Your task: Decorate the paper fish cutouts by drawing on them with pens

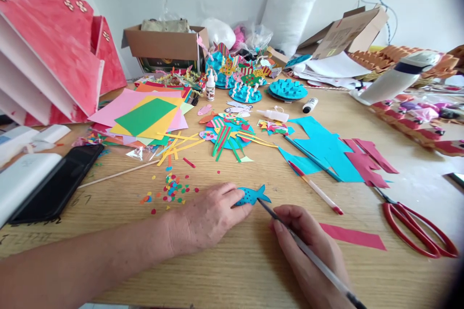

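Note:
A small blue paper fish (250, 197) with dark dots lies flat on the table. My left hand (213, 210) pins its head end between thumb and fingers, which cover the front of it. In my right hand (306, 244) is a pen (302, 246) with a clear barrel, its tip at the base of the fish's tail. To the left lie several loose confetti dots (174, 188). A red strip of paper (353, 236) and a red pen (315, 188) are on the right, near red-handled scissors (416, 227).
Blue paper offcuts (319, 147) lie beyond my right hand. Farther back are a decorated blue disc (232, 137), a glue bottle (210, 86) and stacked coloured paper (145, 116). A black phone (58, 183) rests at left, a white bottle (397, 77) at back right.

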A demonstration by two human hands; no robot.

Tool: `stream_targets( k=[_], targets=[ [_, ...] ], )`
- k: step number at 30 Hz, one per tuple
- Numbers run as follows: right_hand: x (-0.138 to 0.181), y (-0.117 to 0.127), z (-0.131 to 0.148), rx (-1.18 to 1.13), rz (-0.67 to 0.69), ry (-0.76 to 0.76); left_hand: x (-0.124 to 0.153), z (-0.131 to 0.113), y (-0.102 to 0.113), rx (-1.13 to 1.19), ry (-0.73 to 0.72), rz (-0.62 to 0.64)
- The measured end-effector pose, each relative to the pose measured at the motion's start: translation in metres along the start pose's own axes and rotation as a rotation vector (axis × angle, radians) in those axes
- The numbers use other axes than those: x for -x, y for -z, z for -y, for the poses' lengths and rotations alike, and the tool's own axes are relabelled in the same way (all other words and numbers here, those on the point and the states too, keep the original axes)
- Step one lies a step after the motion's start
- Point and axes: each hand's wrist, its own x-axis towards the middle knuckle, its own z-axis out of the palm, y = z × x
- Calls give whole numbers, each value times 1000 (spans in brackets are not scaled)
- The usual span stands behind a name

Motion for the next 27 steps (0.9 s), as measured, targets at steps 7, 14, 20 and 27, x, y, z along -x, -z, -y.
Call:
stream_targets(
  k=[7,14,20,27],
  targets=[
    [-3,5,-6,194,87,121,-2,0,3,3,-7,44],
    [-4,7,-9,284,143,171,-3,-1,2,16,6,61],
    [-6,8,-7,319,157,186,-3,-1,4,14,16,58],
    [-6,7,-9,325,157,218,-3,-2,4,18,18,52]
  ],
)
